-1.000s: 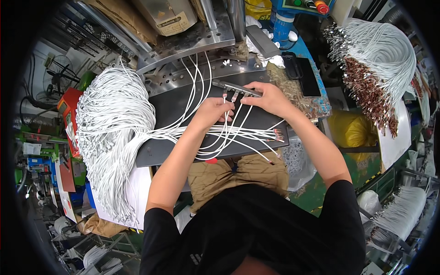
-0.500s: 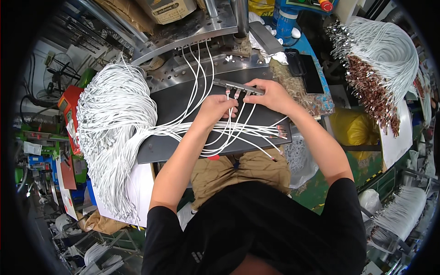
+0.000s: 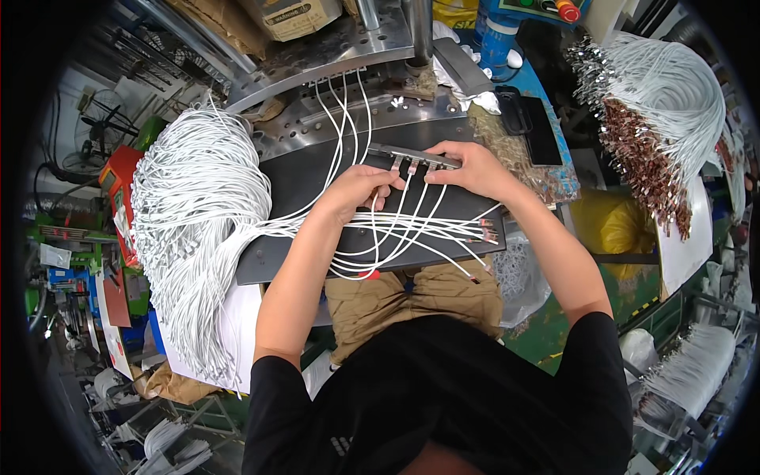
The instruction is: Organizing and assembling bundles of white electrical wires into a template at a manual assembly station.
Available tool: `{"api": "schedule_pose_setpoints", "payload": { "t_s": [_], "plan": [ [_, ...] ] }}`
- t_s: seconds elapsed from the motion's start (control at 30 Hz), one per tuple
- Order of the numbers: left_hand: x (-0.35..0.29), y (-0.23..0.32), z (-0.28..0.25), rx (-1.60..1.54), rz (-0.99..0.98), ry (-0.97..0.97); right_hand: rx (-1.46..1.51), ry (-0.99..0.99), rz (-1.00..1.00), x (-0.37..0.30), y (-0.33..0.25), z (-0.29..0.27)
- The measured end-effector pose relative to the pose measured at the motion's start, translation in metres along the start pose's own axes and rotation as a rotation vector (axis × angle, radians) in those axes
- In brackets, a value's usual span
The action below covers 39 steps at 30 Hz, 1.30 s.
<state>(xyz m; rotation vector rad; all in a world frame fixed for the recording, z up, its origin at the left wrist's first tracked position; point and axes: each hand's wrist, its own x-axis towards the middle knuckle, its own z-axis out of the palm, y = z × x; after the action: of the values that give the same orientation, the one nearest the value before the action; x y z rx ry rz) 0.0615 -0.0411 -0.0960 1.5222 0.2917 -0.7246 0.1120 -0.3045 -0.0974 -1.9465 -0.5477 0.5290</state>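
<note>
My right hand [image 3: 479,169] grips the right end of a narrow metal bar [image 3: 413,153], thumb below it and fingers on top. Several white cables with metal-tipped ends hang from the bar's near side. At the bar's left part, my left hand [image 3: 366,190] pinches a white cable [image 3: 375,237] close to its end; the fingertips partly hide that end. Below both hands, a spread of loose white cables [image 3: 451,226] with reddish-brown and metal tips lies across the dark work plate [image 3: 277,257].
A large bundle of white cables [image 3: 198,174] lies on the left. Ahead stands a metal press [image 3: 317,67] with cables running into it. At right are a phone-like black slab [image 3: 541,138], a blue bottle [image 3: 496,43] and another cable bundle [image 3: 673,87] with brown ends.
My left hand has shifted a little to the left, and the cable it pinches now bows further left. The bar has moved slightly right and down with my right hand.
</note>
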Motion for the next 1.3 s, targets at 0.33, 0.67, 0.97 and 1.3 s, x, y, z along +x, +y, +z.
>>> {"api": "schedule_pose_setpoints", "payload": {
  "t_s": [0.33, 0.67, 0.97, 1.3],
  "plan": [
    [-0.022, 0.009, -0.01, 0.612, 0.504, 0.545, -0.567, 0.254, -0.307, 0.02, -0.017, -0.002],
    [0.006, 0.033, -0.047, -0.324, 0.183, 0.205, -0.646, 0.698, -0.631, 0.275, 0.0, 0.0],
    [-0.117, 0.052, -0.032, 0.275, 0.776, 0.427, -0.781, 0.643, -0.643, 0.333, 0.033, -0.032],
    [-0.233, 0.003, -0.187, 0.888, -0.201, 1.832, -0.692, 0.463, -0.556, 0.142, -0.011, 0.012]
  ]
}}
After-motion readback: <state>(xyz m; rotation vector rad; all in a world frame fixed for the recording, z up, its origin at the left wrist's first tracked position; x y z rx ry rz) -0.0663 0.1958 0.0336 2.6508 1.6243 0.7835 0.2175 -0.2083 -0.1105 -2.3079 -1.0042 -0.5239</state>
